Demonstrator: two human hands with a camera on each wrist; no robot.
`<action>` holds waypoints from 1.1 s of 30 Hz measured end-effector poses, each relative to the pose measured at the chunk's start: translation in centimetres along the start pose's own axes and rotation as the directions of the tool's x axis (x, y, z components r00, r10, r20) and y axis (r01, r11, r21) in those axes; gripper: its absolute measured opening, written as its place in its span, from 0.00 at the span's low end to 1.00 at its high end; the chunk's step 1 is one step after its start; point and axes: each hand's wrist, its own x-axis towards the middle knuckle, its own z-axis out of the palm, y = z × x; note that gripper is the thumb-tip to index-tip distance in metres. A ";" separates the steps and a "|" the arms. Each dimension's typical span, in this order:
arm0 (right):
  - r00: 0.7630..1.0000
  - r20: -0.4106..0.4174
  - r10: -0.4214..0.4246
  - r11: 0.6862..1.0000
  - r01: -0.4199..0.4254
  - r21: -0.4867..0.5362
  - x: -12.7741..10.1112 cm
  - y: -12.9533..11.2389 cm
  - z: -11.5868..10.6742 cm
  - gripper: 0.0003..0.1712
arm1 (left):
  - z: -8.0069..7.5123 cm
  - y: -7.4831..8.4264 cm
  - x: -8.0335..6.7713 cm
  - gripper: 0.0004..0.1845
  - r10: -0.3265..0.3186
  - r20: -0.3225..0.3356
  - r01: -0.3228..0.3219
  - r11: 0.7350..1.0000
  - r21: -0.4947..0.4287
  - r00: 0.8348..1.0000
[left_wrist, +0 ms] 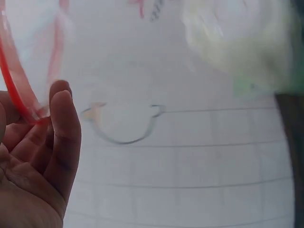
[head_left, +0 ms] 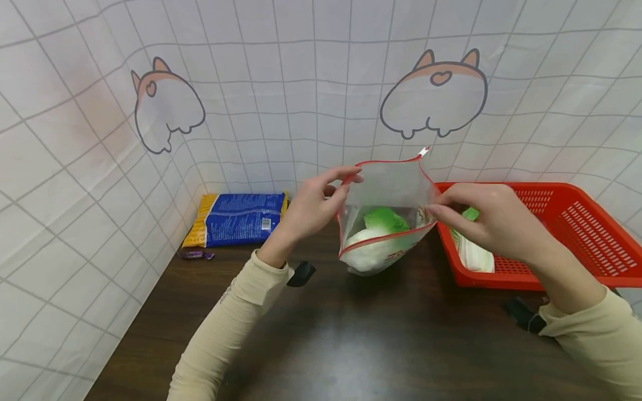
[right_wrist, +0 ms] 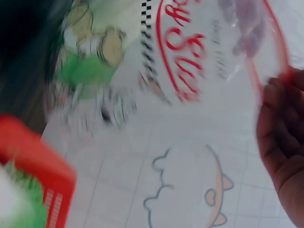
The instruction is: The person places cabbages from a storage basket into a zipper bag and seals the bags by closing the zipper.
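Note:
A clear zip bag [head_left: 386, 189] with a red seal rim stands open above the dark table [head_left: 381, 345]. Inside it lies a white and green packet [head_left: 373, 245]. My left hand [head_left: 321, 200] pinches the bag's left rim [left_wrist: 19, 102]; the fingers [left_wrist: 59, 128] curl beside the red strip. My right hand [head_left: 481, 214] pinches the right rim [right_wrist: 273, 66] and holds the mouth apart. The right wrist view shows the bag's red lettering [right_wrist: 183, 52], blurred.
A red plastic basket [head_left: 577, 223] at the right holds another white and green packet [head_left: 473, 253]. A blue and yellow packet [head_left: 236, 220] lies at the back left, with a small purple wrapper [head_left: 195, 255] in front of it. A gridded cloth [head_left: 301, 94] walls the table.

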 end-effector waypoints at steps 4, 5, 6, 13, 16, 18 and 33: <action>0.973 -0.191 0.129 0.967 -0.081 0.240 0.2 -1.3 -0.7 0.08 | -1.5 1.1 -0.4 0.17 -0.045 -0.018 0.042 0.989 -0.139 0.999; 0.963 -0.213 0.163 0.955 -0.101 0.278 0.3 -1.6 -0.8 0.08 | -1.8 1.2 -0.4 0.17 -0.059 -0.014 0.056 0.987 -0.150 0.998; 0.957 -0.222 0.189 0.947 -0.118 0.299 0.4 -1.9 -0.8 0.07 | -2.0 1.4 -0.5 0.17 -0.068 -0.004 0.066 0.987 -0.147 0.998; 0.963 -0.214 0.165 0.980 -0.135 0.148 1.1 -1.5 1.3 0.05 | -2.0 0.7 -0.2 0.19 -0.027 0.068 0.022 0.997 0.078 0.997; 0.934 -0.334 0.130 0.990 -0.105 0.095 0.4 -0.7 3.3 0.04 | -1.9 -0.5 0.4 0.21 0.266 -0.023 -0.245 0.915 0.319 0.964; 0.907 -0.402 0.123 0.992 -0.107 0.062 -0.5 -0.1 5.0 0.04 | -1.7 -1.3 0.6 0.22 0.467 -0.067 -0.377 0.783 0.495 0.882; 0.874 0.020 0.486 0.873 -0.486 0.034 -6.9 2.7 12.9 0.15 | 5.2 -6.6 -4.3 0.23 0.366 0.017 -0.293 0.715 0.635 0.931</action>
